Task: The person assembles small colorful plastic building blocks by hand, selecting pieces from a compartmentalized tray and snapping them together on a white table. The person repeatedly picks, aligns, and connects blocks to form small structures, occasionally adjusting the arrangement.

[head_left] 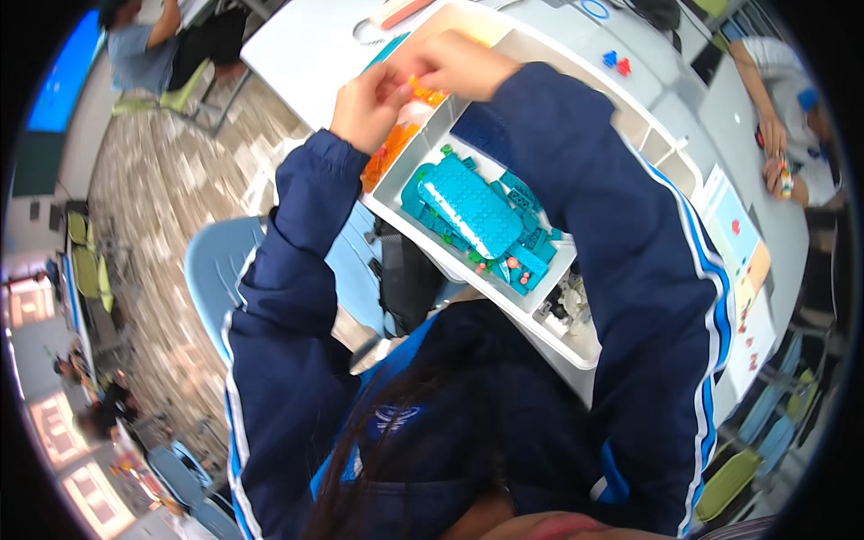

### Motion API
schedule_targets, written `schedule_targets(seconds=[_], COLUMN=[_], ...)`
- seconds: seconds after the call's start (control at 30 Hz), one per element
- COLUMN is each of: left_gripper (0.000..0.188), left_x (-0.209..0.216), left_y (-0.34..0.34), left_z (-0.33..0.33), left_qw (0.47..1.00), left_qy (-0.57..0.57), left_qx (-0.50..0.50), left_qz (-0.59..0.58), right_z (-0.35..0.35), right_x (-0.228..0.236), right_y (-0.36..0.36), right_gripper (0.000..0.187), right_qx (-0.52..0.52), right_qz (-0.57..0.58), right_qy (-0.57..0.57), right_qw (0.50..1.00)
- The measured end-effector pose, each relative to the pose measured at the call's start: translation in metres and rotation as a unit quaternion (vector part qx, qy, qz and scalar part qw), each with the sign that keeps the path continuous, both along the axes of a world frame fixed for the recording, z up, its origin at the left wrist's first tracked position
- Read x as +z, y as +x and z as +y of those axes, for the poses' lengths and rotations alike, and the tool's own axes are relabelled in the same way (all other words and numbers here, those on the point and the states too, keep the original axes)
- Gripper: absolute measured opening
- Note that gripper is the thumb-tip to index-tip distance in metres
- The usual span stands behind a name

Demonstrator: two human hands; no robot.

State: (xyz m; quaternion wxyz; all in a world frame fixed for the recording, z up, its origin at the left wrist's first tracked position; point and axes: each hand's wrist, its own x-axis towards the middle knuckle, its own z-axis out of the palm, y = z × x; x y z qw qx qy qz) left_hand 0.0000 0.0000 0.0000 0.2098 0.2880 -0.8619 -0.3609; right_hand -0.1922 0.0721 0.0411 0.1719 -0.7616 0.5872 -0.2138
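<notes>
Both hands meet over the far left end of a white sorting tray [490, 290]. My left hand [367, 106] is closed, its fingertips pinched. My right hand [463, 70] is closed too, with its fingers against the left ones. A small orange building brick [424, 91] shows at their fingertips; blur and the fingers hide its exact shape. Below my left hand, loose orange bricks [391, 155] lie in a tray compartment. The middle compartment holds a large turquoise studded plate [472, 207] on smaller turquoise bricks, beside a dark blue plate [483, 135].
Grey and black pieces [569, 301] fill a near compartment. A blue and a red piece [624, 67] stand on the white table [292, 54]. An instruction sheet [733, 220] lies at the right, near another person's hands [774, 153]. A blue chair [211, 279] stands left.
</notes>
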Motion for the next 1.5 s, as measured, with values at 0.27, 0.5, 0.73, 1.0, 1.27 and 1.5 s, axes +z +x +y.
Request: schedule_targets(seconds=[0.27, 0.5, 0.73, 1.0, 1.27, 1.5], left_gripper=[0.019, 0.015, 0.027, 0.038, 0.03, 0.017], left_x=[0.04, 0.085, 0.071, 0.074, 0.068, 0.023], left_y=[0.008, -0.003, -0.027, -0.058, -0.076, -0.078], left_z=[0.059, 0.153, 0.202, 0.228, 0.223, 0.256], left_qw=[0.949, 0.838, 0.954, 0.901, 0.86, 0.824], left_qy=[0.221, 0.426, 0.05, -0.248, -0.229, -0.276], left_qx=[-0.104, -0.248, -0.22, -0.323, -0.433, -0.492], left_qz=[0.2, 0.233, 0.196, 0.148, 0.141, -0.052], right_z=[0.098, 0.226, 0.284, 0.326, 0.379, 0.408], right_x=[0.065, 0.117, 0.073, 0.034, 0.036, 0.025], right_y=[-0.038, 0.007, -0.008, -0.013, -0.013, -0.014], right_gripper=[0.016, 0.015, 0.035, 0.043, 0.047, 0.055], right_qx=[-0.045, -0.129, -0.227, -0.272, -0.346, -0.327], right_qz=[-0.091, -0.291, -0.512, -0.727, -0.759, -0.792], right_qy=[-0.023, 0.076, 0.181, 0.238, 0.185, 0.142], right_qw=[0.995, 0.945, 0.809, 0.583, 0.519, 0.495])
